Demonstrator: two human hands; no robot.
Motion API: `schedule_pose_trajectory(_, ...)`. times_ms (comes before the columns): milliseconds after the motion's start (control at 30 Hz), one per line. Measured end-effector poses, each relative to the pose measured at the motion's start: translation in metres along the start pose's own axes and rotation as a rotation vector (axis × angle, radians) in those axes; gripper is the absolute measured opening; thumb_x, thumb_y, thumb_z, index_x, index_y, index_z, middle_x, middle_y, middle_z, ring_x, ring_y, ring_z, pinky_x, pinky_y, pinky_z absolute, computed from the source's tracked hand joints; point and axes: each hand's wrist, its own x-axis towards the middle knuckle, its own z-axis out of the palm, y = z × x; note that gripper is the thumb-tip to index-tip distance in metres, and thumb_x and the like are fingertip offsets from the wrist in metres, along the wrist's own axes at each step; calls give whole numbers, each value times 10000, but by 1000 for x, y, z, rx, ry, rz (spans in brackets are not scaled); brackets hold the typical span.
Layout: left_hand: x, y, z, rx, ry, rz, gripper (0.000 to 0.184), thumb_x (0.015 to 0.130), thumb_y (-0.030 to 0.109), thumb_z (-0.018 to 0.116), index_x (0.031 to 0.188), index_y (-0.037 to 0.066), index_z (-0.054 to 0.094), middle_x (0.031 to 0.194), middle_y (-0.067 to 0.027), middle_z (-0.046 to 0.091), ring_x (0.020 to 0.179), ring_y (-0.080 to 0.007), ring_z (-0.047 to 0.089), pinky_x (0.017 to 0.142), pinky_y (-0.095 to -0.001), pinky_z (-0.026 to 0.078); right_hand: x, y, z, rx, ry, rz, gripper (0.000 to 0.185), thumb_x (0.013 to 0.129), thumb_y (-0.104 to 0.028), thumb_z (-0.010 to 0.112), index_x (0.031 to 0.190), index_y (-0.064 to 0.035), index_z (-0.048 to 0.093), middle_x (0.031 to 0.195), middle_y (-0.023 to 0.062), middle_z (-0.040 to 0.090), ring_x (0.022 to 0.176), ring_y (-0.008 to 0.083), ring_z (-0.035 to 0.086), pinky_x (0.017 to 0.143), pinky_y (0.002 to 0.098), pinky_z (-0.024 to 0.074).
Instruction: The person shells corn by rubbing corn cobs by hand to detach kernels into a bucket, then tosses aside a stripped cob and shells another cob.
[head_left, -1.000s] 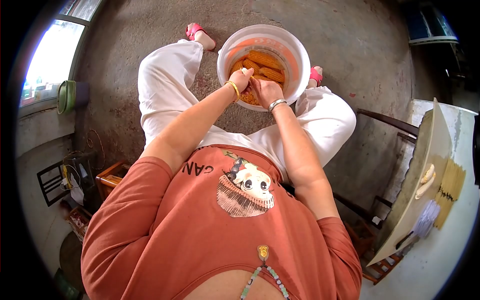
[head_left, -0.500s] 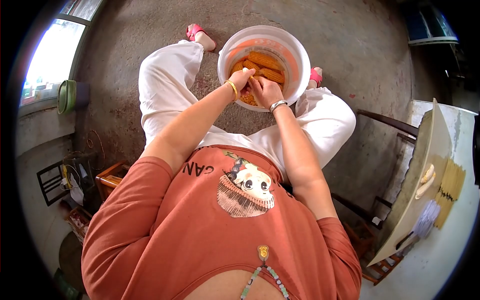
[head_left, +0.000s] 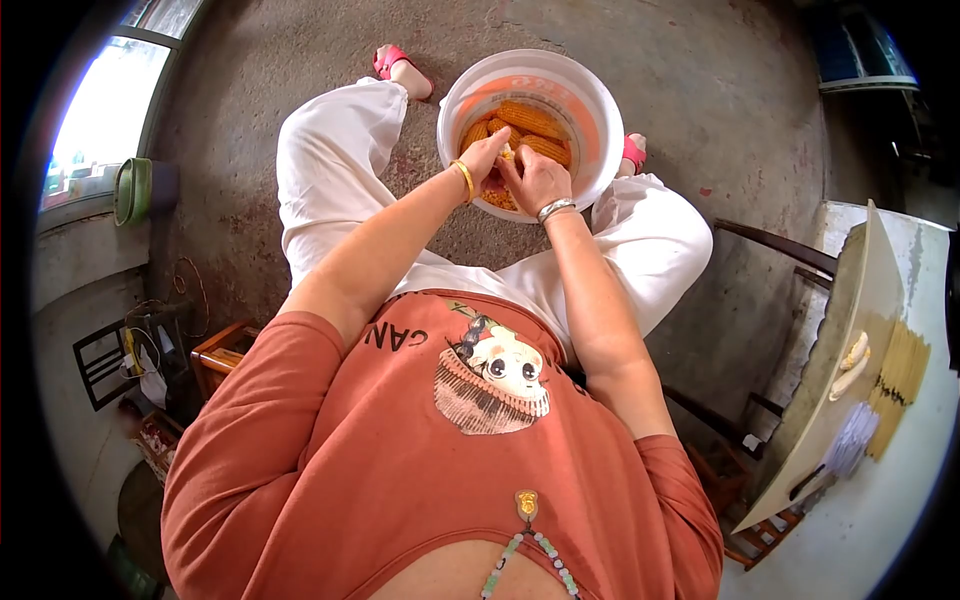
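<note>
Both hands are close together over a white bucket (head_left: 600, 110) between my knees. A corn cob (head_left: 508, 152), pale at its visible part with some yellow kernels, is held between them; most of it is hidden by the fingers. My left hand (head_left: 484, 162) is closed around the cob. My right hand (head_left: 541, 182) is closed too, its thumb side pressed against the same cob. Inside the bucket lie several whole orange corn cobs (head_left: 530, 118). Loose kernels (head_left: 498, 199) show at the bucket's near side, below the hands.
A table (head_left: 840, 300) at the right bears two pale cobs (head_left: 850, 367), a bundle of yellowish sticks (head_left: 900, 375) and a whitish bundle (head_left: 850, 440). A dark wooden chair part (head_left: 775, 245) juts out beside it. A green bin (head_left: 133, 193) stands at the left under the window.
Both hands have shifted slightly on the cob. My left thumb and fingers are raised a little, and more of the cob shows between the hands. The bucket has moved very slightly.
</note>
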Motion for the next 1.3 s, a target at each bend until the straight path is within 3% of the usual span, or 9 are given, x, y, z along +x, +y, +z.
schedule_pose_trajectory(100, 9, -6, -3, -30, -2, -5, 446, 911, 508, 431, 748, 110, 549, 557, -46, 519, 412, -165, 473, 381, -285, 392, 4, 9, 11, 28, -8, -48, 432, 911, -446, 394, 810, -61, 563, 762, 204, 630, 727, 386, 609, 653, 454, 496)
schedule_pose_trajectory(467, 14, -13, -4, 71, 19, 86, 437, 964, 426, 336, 765, 99, 546, 591, -54, 553, 394, -158, 478, 354, -265, 407, 14, 20, 18, 75, -58, -49, 449, 933, -397, 338, 781, -48, 577, 778, 204, 619, 758, 388, 592, 670, 466, 469)
schedule_pose_trajectory(700, 5, -7, 2, 15, 1, 61, 415, 953, 442, 360, 810, 101, 550, 592, -44, 546, 407, -149, 475, 356, -257, 397, 11, 25, 21, 244, 31, 21, 426, 921, -418, 394, 840, -36, 566, 806, 224, 607, 757, 399, 581, 653, 458, 465)
schedule_pose_trajectory(967, 1, -4, 2, 10, -1, 27, 470, 939, 471, 380, 703, 104, 555, 569, -60, 533, 429, -170, 472, 399, -284, 392, 6, 4, 0, 231, 22, 7, 471, 867, -499, 466, 813, -37, 542, 795, 195, 625, 765, 374, 603, 658, 435, 485)
schedule_pose_trajectory(1300, 1, -5, 3, 24, 0, 32, 436, 937, 470, 384, 776, 99, 549, 594, -60, 543, 435, -175, 483, 401, -297, 410, 11, 13, 16, 125, -1, 77, 353, 875, -370, 442, 817, -39, 550, 826, 198, 625, 806, 376, 598, 709, 443, 476)
